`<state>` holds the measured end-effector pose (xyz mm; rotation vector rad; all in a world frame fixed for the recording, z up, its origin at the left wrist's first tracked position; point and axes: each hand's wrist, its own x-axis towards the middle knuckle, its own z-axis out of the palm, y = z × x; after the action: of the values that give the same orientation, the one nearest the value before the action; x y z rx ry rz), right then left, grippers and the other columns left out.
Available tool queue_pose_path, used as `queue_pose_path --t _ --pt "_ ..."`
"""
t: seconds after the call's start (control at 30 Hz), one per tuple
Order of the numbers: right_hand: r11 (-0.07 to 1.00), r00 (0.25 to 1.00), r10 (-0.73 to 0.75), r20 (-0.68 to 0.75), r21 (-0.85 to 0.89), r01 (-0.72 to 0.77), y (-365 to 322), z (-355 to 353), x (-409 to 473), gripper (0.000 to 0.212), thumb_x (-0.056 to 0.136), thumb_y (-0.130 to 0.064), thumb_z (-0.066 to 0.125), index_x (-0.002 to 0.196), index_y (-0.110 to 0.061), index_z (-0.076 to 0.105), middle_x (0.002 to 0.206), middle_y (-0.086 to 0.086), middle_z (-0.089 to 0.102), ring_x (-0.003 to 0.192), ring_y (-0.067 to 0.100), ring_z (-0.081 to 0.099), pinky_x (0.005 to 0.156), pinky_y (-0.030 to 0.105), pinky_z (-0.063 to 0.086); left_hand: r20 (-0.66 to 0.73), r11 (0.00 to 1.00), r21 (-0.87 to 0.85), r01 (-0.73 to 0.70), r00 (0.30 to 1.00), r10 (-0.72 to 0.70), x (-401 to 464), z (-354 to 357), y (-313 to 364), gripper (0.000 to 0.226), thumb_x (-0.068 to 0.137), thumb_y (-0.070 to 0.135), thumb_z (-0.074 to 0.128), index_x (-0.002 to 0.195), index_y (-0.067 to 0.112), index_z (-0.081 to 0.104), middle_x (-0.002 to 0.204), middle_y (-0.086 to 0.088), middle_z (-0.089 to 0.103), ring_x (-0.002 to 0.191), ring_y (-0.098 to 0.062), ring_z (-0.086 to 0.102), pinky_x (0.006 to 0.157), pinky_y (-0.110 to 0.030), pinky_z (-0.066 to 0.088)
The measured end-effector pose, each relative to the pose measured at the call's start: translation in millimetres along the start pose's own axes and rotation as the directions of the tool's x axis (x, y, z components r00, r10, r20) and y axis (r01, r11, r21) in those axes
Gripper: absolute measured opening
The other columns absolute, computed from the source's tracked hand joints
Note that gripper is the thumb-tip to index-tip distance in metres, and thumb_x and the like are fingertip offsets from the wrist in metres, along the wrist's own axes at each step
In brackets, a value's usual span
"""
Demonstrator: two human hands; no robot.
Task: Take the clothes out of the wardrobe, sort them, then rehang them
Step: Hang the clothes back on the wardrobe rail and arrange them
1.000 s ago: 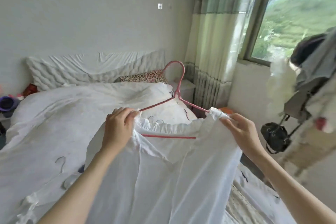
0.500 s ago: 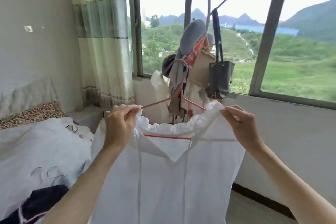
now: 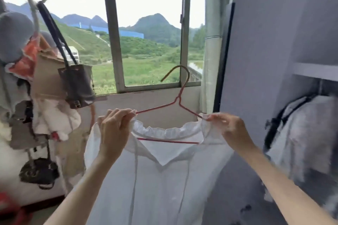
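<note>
Two hands were raised in front of the window [image 3: 146,29], and between them a white garment [image 3: 157,184] was held up on a red wire hanger [image 3: 180,103]. The left hand [image 3: 113,131] was closed around the left shoulder of the garment, the gathered cloth being pinched between thumb and curled fingers where the hanger's arm entered it. The right hand [image 3: 230,129] was clenched in the same way on the right shoulder, the cloth and the tip of the hanger being pinched at the fingertips. The hanger's hook was seen standing free above the hands, against the lower window frame, hooked on nothing. The ruffled neckline was stretched between the two hands, the hanger's lower bar was visible through the neck opening, and the rest of the garment was left hanging straight down between the forearms. To the left, a coat stand [image 3: 34,11] was loaded with clothes, a dark bucket bag [image 3: 78,86] and a small black bag [image 3: 39,172]. To the right, an open wardrobe [image 3: 274,42] was seen with a shelf [image 3: 314,71], beneath which a pale garment [image 3: 301,133] was hung, blurred. A pale curtain [image 3: 213,42] was drawn beside the wardrobe.
</note>
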<state>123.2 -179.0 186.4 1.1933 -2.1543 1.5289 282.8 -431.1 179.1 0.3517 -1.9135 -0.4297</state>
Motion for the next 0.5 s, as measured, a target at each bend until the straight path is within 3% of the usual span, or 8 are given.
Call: queue_pose_path --t 0.1,0.23,0.3,0.4,0.5 --pt "0.982 0.997 0.078 -0.026 -0.173 -0.081 22.0 -50.6 -15.2 0.012 0.09 -0.031 0.057 0.099 -0.026 0.062 0.086 -0.02 0.063 0.081 -0.006 0.058 0.066 0.001 0.04 0.053 0.994 -0.104 -0.021 0.998 0.027 6.1 47.3 33.5 0.015 0.085 0.019 0.06 0.086 0.013 0.073 0.088 -0.002 0.071 0.084 -0.023 0.061 0.083 -0.047 0.039" --pt "0.913 0.98 0.124 -0.153 -0.368 -0.173 46.1 -117.2 -25.3 0.019 0.089 -0.032 0.06 0.081 -0.015 0.064 0.073 -0.011 0.059 0.066 0.006 0.052 0.061 0.01 0.038 0.176 0.967 -0.256 0.004 0.983 0.043 9.4 109.7 79.1 0.022 0.084 0.029 0.057 0.089 0.015 0.074 0.09 0.002 0.07 0.088 -0.015 0.059 0.081 -0.032 0.041" --pt "0.882 0.96 0.12 -0.253 -0.417 -0.22 58.4 -142.6 -34.9 0.026 0.088 -0.037 0.06 0.077 -0.014 0.061 0.069 -0.009 0.055 0.065 0.01 0.049 0.06 0.02 0.035 0.269 0.943 -0.333 0.026 0.961 0.069 4.6 142.5 97.2 0.026 0.084 0.036 0.057 0.09 0.017 0.075 0.089 0.004 0.07 0.088 -0.019 0.059 0.078 -0.032 0.043" --pt "0.815 0.917 0.118 -0.381 -0.49 -0.308 76.9 -175.5 -58.4 0.022 0.089 -0.031 0.06 0.079 -0.011 0.062 0.073 -0.006 0.057 0.069 0.015 0.051 0.062 0.026 0.031 0.373 0.925 -0.377 0.043 0.921 0.109 -15.5 186.4 125.8 0.014 0.089 0.021 0.062 0.094 0.017 0.074 0.09 0.002 0.069 0.09 -0.023 0.057 0.077 -0.031 0.041" --pt "0.725 0.869 0.154 -0.471 -0.543 -0.423 94.4 -207.3 -87.3 0.015 0.089 -0.023 0.058 0.083 -0.011 0.062 0.082 -0.003 0.061 0.079 0.019 0.057 0.066 0.032 0.038 0.441 0.913 -0.408 -0.005 0.874 0.202 -42.0 223.8 157.9 0.021 0.092 0.018 0.056 0.107 0.015 0.07 0.1 -0.003 0.068 0.095 -0.026 0.058 0.082 -0.033 0.042"
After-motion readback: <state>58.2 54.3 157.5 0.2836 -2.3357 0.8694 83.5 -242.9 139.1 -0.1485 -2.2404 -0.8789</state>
